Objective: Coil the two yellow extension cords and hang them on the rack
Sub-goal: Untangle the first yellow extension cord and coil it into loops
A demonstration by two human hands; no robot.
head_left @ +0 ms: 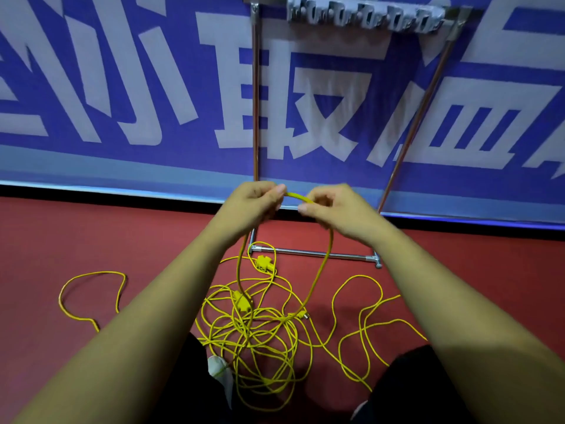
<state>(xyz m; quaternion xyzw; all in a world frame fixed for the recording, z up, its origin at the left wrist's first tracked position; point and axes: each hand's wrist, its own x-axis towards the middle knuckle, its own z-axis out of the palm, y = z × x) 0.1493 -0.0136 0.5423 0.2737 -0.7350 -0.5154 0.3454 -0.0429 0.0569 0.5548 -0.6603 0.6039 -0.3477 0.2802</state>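
1. Nearest, under both forearms, dark trouser legs [189, 381] and a white shoe [220, 370] stand on the red floor [91, 240].
2. Between the legs, straight below the hands, the yellow extension cords [260, 338] lie in one tangled heap. I cannot tell the two cords apart there.
3. One loose loop [91, 274] lies well left of the heap, beyond the left forearm. Wider loops spread to the right, passing under the right forearm.
4. A yellow socket block [241, 301] and a small plug [303, 315] rest on the heap. A second block [263, 262] lies further on, just beside the rack's foot.
5. The left hand [256, 203] and the right hand [336, 209] are raised close together. Each pinches the same short piece of cord [298, 197] with curled fingers, and a strand hangs from each hand down to the heap.
6. Beyond the hands, the rack [315, 254] has its lower bar on the floor. A strip of red floor shows between this bar and the wall.
7. A black edge strip [107, 191] ends the floor, and the blue banner [122, 87] rises behind it.
8. Farthest, two uprights climb above the hands to a grey hook bar [367, 16].
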